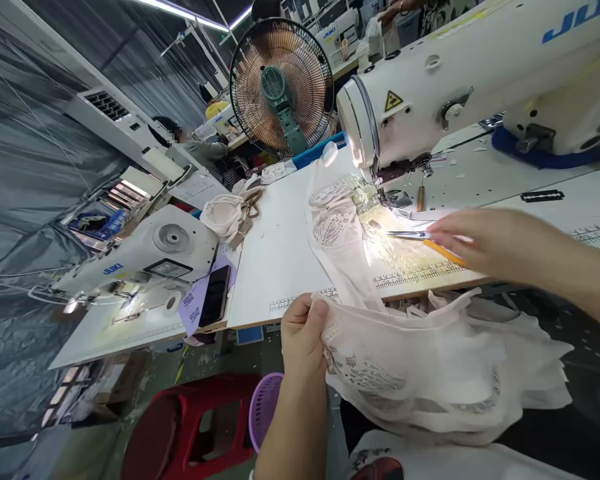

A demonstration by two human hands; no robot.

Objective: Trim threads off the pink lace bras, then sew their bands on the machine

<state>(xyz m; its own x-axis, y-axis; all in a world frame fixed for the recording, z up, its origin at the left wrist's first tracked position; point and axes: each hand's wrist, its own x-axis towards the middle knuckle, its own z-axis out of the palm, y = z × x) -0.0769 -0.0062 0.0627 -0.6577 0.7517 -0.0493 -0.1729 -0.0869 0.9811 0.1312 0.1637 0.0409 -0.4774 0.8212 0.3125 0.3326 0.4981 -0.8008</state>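
My left hand pinches the edge of a pale lace garment between thumb and fingers at the table's front edge. The rest of that garment hangs in layers over my lap. My right hand is closed around small scissors with orange handles, their metal blades pointing left over the lit table. Beneath the blades lies a heap of fine pale thread or trimmings. Another pale lace piece stretches from near the needle toward my left hand. The sewing machine stands just beyond both hands.
A fan stands behind the table. To the left are a second sewing machine, a phone and pale cups. A red stool and a purple basket are below. A person sits farther back.
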